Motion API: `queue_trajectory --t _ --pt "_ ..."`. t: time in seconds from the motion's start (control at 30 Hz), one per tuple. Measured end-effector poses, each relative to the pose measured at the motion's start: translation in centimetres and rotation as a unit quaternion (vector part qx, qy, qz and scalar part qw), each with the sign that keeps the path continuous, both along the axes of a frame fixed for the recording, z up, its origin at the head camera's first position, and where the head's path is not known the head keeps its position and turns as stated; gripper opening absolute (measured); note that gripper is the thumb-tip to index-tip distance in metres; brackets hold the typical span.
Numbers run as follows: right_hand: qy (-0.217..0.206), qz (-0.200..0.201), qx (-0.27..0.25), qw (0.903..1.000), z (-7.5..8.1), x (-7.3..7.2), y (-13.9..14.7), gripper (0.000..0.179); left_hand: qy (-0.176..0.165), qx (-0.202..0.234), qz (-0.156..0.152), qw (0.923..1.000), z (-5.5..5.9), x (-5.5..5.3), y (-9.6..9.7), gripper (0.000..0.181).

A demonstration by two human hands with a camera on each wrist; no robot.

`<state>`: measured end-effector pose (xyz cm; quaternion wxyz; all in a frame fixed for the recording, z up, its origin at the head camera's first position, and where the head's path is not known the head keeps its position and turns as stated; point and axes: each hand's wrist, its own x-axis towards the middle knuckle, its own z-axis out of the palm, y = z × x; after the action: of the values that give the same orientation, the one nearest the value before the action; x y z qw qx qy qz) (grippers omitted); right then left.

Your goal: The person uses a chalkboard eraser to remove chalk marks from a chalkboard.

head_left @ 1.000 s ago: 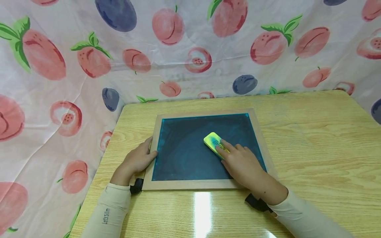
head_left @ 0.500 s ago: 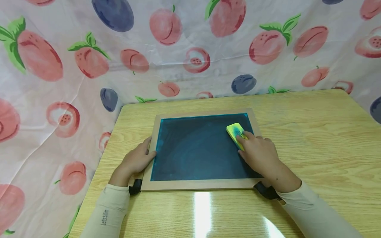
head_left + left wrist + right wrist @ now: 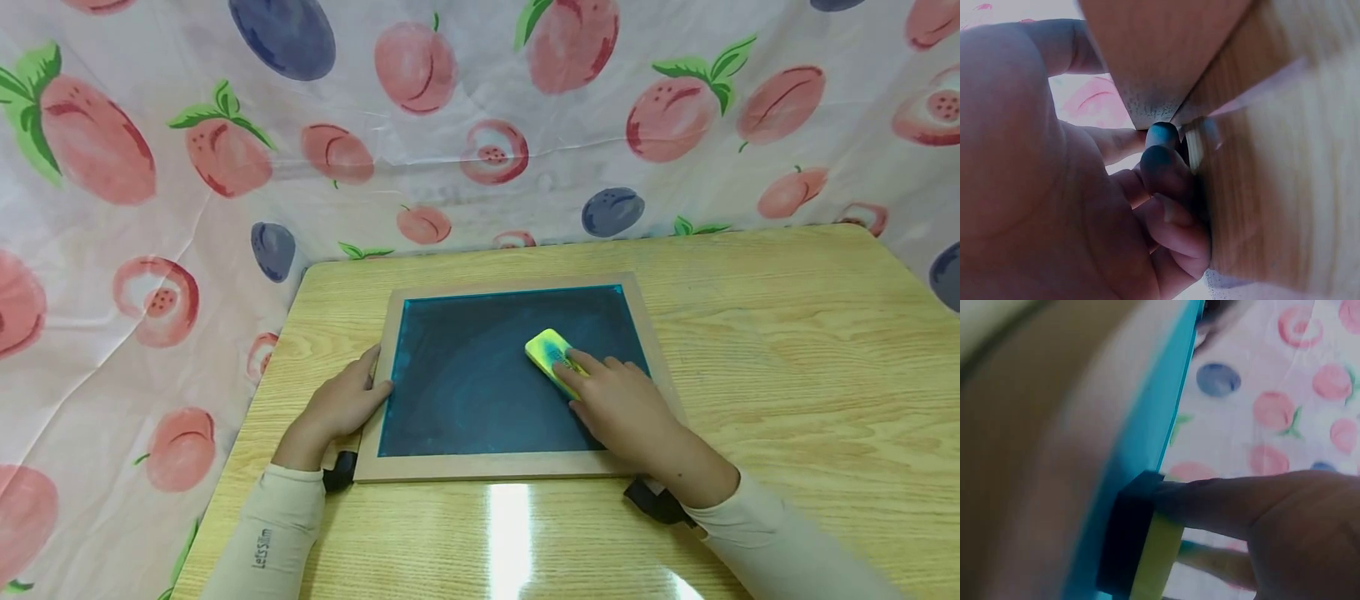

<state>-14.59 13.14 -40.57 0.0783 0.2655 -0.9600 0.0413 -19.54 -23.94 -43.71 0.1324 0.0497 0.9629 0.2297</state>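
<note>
A dark chalkboard (image 3: 465, 375) in a pale wooden frame lies flat on the table. My left hand (image 3: 341, 408) holds its left side, the thumb over the frame. In the left wrist view, bent fingers (image 3: 1175, 228) with blue-stained tips sit against the frame's edge (image 3: 1154, 56). On the right half of the board, my right hand (image 3: 626, 412) grips a yellow board eraser (image 3: 543, 343) with blue smudges on top. The right wrist view shows the eraser's dark underside layer (image 3: 1132, 534) against the bluish board, with the thumb (image 3: 1216, 500) on its side.
The wood-grain table (image 3: 787, 358) extends to the right of the board. A fruit-print cloth (image 3: 465, 192) hangs behind and along the left. Black straps (image 3: 341, 472) are on both wrists. Faint blue chalk haze covers the board, brighter along its inner edges.
My right hand slid the eraser up and right toward the board's right edge, then back left and down. My left hand has stayed on the frame.
</note>
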Motion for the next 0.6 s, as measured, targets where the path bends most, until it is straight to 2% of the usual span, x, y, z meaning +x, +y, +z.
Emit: queue_trajectory --t 0.17,0.4,0.5,0.6 --pt "0.011 0.062 0.007 0.998 -0.5 1.2 -1.8 0.039 0.0 0.0 0.0 1.0 0.0 0.0 0.1 0.073" --pt "-0.004 0.148 0.019 0.9888 -0.7 2.7 -3.7 0.041 0.0 -0.006 0.001 1.0 -0.2 0.1 -0.1 0.073" --pt "0.0 0.162 0.022 0.9866 -0.6 2.9 -4.0 0.041 0.001 -0.005 0.001 1.0 -0.2 0.2 -0.2 0.073" --pt "0.008 0.15 0.025 0.9883 -0.6 2.9 -4.0 0.042 0.002 -0.003 0.001 1.0 -0.1 0.1 -0.1 0.073"
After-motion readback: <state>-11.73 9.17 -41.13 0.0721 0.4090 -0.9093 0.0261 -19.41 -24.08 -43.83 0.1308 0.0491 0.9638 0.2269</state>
